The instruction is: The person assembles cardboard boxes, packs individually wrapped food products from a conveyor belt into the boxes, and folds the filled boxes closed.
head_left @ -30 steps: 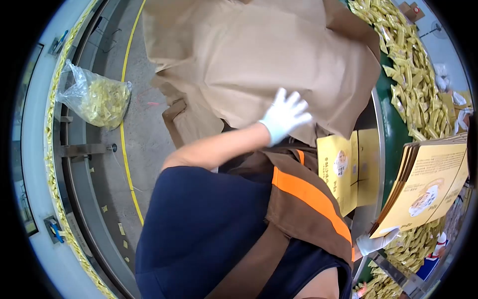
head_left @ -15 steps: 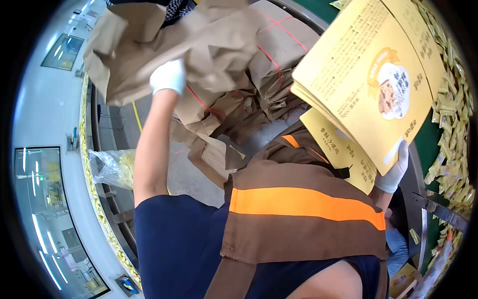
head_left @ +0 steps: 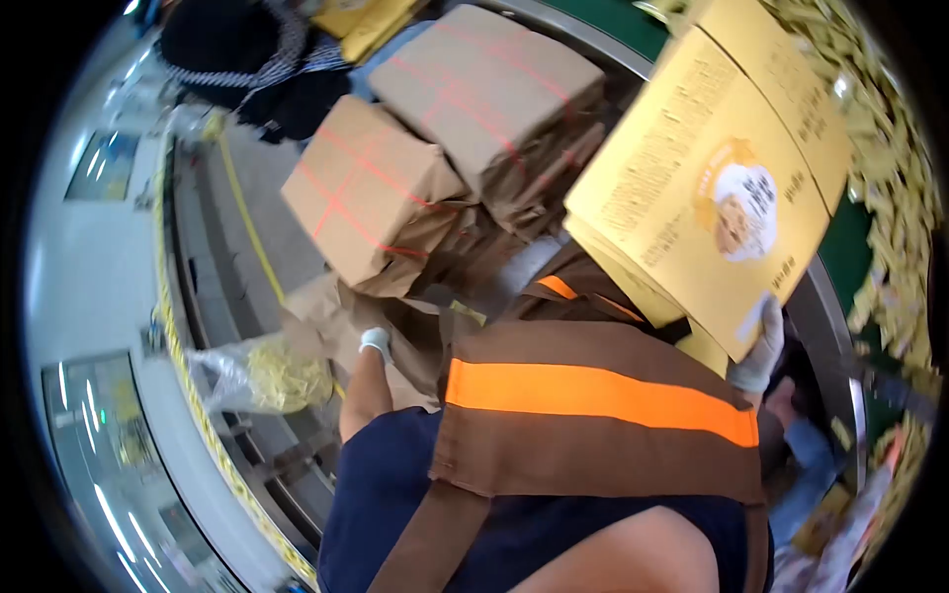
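My right hand (head_left: 759, 351), in a white glove, grips the lower corner of a stack of flat yellow printed cartons (head_left: 682, 188). The stack is tilted and rests near my apron on the right. Low on the left, my left hand (head_left: 375, 342), also gloved, is closed at a crumpled sheet of brown wrapping paper (head_left: 400, 321); its fingers are small and partly blurred. Just beyond it sits a paper-wrapped bundle (head_left: 361, 188) tied with red string. A second wrapped bundle (head_left: 484, 84) stands behind and to the right of that one.
Many small yellow packets (head_left: 890, 217) lie on the green conveyor (head_left: 840, 242) along the right. A clear bag of yellow material (head_left: 282, 376) is at the left. At the top left, another person in dark clothing (head_left: 222, 49) is beside the bundles.
My left hand has swept the brown paper down and toward me, away from the bundles, which are now uncovered. The yellow cartons stay in my right hand, shifted slightly left in view.
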Motion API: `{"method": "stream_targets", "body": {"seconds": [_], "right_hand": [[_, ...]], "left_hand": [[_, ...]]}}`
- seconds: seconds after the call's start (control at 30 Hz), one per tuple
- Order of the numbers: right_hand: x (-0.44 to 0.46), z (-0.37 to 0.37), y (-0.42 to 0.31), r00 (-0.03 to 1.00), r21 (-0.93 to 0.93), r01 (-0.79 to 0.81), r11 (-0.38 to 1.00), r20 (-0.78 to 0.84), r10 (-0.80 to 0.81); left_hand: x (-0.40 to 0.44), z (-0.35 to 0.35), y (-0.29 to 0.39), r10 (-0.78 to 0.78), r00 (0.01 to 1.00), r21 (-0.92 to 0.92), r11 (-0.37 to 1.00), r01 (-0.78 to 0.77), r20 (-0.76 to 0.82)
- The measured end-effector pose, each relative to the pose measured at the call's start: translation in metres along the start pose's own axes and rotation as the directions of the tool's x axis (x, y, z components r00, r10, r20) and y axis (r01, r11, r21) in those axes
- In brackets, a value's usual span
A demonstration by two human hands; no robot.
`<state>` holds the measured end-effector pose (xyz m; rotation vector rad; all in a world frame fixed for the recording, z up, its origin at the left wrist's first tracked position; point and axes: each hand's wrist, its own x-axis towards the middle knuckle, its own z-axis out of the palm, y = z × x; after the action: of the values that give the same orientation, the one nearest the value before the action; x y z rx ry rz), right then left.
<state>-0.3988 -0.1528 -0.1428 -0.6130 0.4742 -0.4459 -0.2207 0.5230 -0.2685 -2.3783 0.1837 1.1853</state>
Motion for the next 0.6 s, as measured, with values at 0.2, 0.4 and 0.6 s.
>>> {"method": "stream_targets", "body": {"seconds": [0.2,0.4,0.6], "right_hand": [[-0.032,0.026,-0.004,0.969,-0.300,0.146,0.943,-0.147,-0.196],[-0.048,0.044,0.007,0.942,-0.261,0.274,0.926,-0.120,-0.313],[-0.034,0.106,0.052,0.918,-0.136,0.352,0.926,-0.142,-0.370]], "left_hand": [[-0.019,-0.103,0.116,0.396,0.863,0.187,0.865,-0.465,0.315],[-0.124,-0.282,0.184,0.787,0.281,-0.123,0.257,-0.959,-0.549],[-0.166,-0.335,0.336,0.664,0.215,-0.633,-0.748,0.199,-0.716]]}}
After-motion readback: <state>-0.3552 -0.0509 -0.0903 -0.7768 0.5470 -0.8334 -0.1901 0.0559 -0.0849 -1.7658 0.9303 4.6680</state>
